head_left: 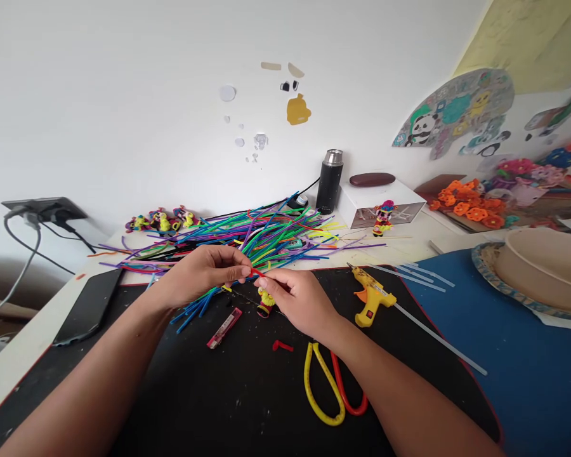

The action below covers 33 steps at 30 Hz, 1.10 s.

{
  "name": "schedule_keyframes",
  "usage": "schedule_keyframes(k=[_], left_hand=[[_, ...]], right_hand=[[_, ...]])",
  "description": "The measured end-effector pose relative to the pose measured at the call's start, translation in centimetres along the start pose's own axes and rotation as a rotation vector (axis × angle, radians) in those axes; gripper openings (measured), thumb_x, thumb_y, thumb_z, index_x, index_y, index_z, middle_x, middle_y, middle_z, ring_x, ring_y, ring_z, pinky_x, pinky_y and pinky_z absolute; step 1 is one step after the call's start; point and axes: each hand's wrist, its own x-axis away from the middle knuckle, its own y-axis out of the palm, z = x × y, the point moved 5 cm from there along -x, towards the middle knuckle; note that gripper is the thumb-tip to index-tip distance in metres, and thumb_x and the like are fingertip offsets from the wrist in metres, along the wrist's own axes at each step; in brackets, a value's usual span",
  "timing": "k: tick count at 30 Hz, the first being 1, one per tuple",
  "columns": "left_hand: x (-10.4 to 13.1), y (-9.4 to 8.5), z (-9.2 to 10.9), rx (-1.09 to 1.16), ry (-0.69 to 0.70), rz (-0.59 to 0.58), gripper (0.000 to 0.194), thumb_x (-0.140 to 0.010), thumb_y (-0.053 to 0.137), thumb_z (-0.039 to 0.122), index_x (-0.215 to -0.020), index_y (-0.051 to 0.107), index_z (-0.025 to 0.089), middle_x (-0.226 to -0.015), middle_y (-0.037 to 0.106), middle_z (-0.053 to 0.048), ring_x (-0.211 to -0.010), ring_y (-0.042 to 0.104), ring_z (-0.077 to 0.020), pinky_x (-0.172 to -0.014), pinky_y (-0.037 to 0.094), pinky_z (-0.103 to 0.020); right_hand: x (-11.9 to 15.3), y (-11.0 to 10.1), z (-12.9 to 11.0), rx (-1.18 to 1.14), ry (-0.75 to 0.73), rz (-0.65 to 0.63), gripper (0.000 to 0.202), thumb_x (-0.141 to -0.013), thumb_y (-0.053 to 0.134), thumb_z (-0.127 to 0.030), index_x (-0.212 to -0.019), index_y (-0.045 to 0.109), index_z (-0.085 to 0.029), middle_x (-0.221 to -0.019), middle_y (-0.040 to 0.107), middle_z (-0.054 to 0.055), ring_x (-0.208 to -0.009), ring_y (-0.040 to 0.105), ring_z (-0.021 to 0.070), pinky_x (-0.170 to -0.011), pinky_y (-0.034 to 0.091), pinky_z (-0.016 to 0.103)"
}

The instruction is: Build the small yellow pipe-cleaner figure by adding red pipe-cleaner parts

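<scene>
Between the fingertips of my left hand point(209, 273) and my right hand point(297, 298) is a short red strip point(255, 272), pinched from both sides. Just below it, partly hidden by my right hand, a small yellow and red figure point(265, 303) rests on the black mat point(195, 393). A bent red piece point(282, 346) lies nearer to me on the mat. To its left is a narrow pink and white pack point(224, 328). Scissors with yellow and red handles point(324, 384) lie under my right forearm, their blades hidden.
Behind my hands spreads a pile of coloured pipe cleaners point(266, 228). A yellow glue gun point(372, 295) lies right, a phone point(88, 308) left. Farther back stand a black flask point(330, 182), a white box point(385, 200) and several small figures point(162, 220). A round bowl point(547, 266) sits far right.
</scene>
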Motion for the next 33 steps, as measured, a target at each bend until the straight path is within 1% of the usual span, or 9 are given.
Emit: schedule_keyframes(k=[3, 5, 10, 14, 19, 24, 27, 30, 33], left_hand=[[0.2, 0.1, 0.4, -0.026, 0.004, -0.029, 0.035, -0.081, 0.08, 0.054, -0.085, 0.079, 0.02, -0.077, 0.071, -0.003, -0.07, 0.06, -0.0174, -0.065, 0.048, -0.027], [0.3, 0.2, 0.6, -0.043, 0.001, -0.058, 0.033, -0.082, 0.079, 0.053, -0.085, 0.078, 0.02, -0.074, 0.07, -0.002, -0.067, 0.059, -0.0167, -0.064, 0.047, -0.027], [0.4, 0.5, 0.9, -0.126, -0.011, -0.116, 0.031, -0.084, 0.076, 0.05, -0.084, 0.074, 0.019, -0.07, 0.064, 0.001, -0.065, 0.054, -0.0153, -0.061, 0.042, -0.025], [0.3, 0.8, 0.4, -0.143, -0.03, -0.113, 0.032, -0.083, 0.075, 0.05, -0.083, 0.071, 0.018, -0.07, 0.061, 0.002, -0.064, 0.051, -0.0144, -0.059, 0.038, -0.024], [-0.2, 1.4, -0.6, 0.004, -0.028, -0.006, 0.028, -0.082, 0.078, 0.044, -0.081, 0.069, 0.017, -0.07, 0.056, 0.003, -0.063, 0.044, -0.0115, -0.058, 0.033, -0.023], [-0.5, 2.2, -0.8, 0.305, -0.001, 0.156, 0.033, -0.074, 0.085, 0.046, -0.077, 0.071, 0.016, -0.068, 0.058, 0.002, -0.056, 0.042, -0.0093, -0.054, 0.032, -0.023], [-0.6, 3.1, -1.0, 0.453, -0.005, 0.239, 0.033, -0.071, 0.088, 0.044, -0.077, 0.072, 0.016, -0.065, 0.058, 0.002, -0.053, 0.04, -0.008, -0.051, 0.03, -0.022], [-0.6, 4.0, -1.2, 0.54, -0.002, 0.324, 0.033, -0.071, 0.09, 0.043, -0.075, 0.072, 0.015, -0.06, 0.054, 0.003, -0.052, 0.038, -0.0074, -0.051, 0.028, -0.021], [-0.3, 5.0, -1.4, 0.66, -0.056, 0.354, 0.035, -0.071, 0.091, 0.044, -0.075, 0.07, 0.015, -0.063, 0.056, 0.003, -0.054, 0.037, -0.0069, -0.05, 0.026, -0.02]], right_hand=[[0.0, 0.0, -0.3, 0.054, -0.018, -0.01, 0.039, -0.105, 0.055, -0.04, -0.073, 0.065, -0.021, -0.062, 0.053, -0.003, -0.059, 0.043, 0.014, -0.057, 0.028, 0.028], [0.0, 0.0, -0.4, 0.071, -0.024, -0.013, 0.039, -0.105, 0.055, -0.039, -0.071, 0.063, -0.021, -0.062, 0.051, -0.003, -0.059, 0.041, 0.014, -0.057, 0.026, 0.029], [0.1, 0.1, -0.3, 0.098, -0.035, -0.014, 0.035, -0.105, 0.056, -0.037, -0.075, 0.066, -0.022, -0.065, 0.057, -0.002, -0.061, 0.045, 0.0147, -0.058, 0.028, 0.029], [0.1, 0.0, -0.2, 0.075, -0.034, -0.011, 0.028, -0.104, 0.057, -0.034, -0.082, 0.07, -0.022, -0.069, 0.062, -0.002, -0.062, 0.048, 0.0143, -0.06, 0.029, 0.028], [0.0, -0.3, -0.1, 0.034, -0.042, 0.03, 0.033, -0.104, 0.056, -0.036, -0.076, 0.064, -0.02, -0.064, 0.054, -0.003, -0.06, 0.043, 0.0131, -0.058, 0.029, 0.027], [0.0, -0.3, -0.1, -0.061, -0.026, 0.041, 0.035, -0.105, 0.054, -0.039, -0.077, 0.064, -0.019, -0.064, 0.052, -0.004, -0.06, 0.044, 0.0122, -0.058, 0.029, 0.025], [0.0, 0.0, 0.0, -0.157, 0.017, 0.02, 0.038, -0.105, 0.053, -0.043, -0.078, 0.064, -0.02, -0.057, 0.046, -0.005, -0.055, 0.042, 0.0118, -0.056, 0.03, 0.025], [0.0, 0.1, 0.1, -0.238, 0.058, 0.017, 0.037, -0.105, 0.053, -0.044, -0.079, 0.063, -0.02, -0.052, 0.043, -0.007, -0.05, 0.04, 0.0111, -0.053, 0.03, 0.025], [0.0, 0.2, 0.1, -0.329, 0.076, 0.003, 0.038, -0.104, 0.055, -0.044, -0.075, 0.059, -0.02, -0.051, 0.045, -0.007, -0.048, 0.04, 0.0103, -0.051, 0.031, 0.024]])
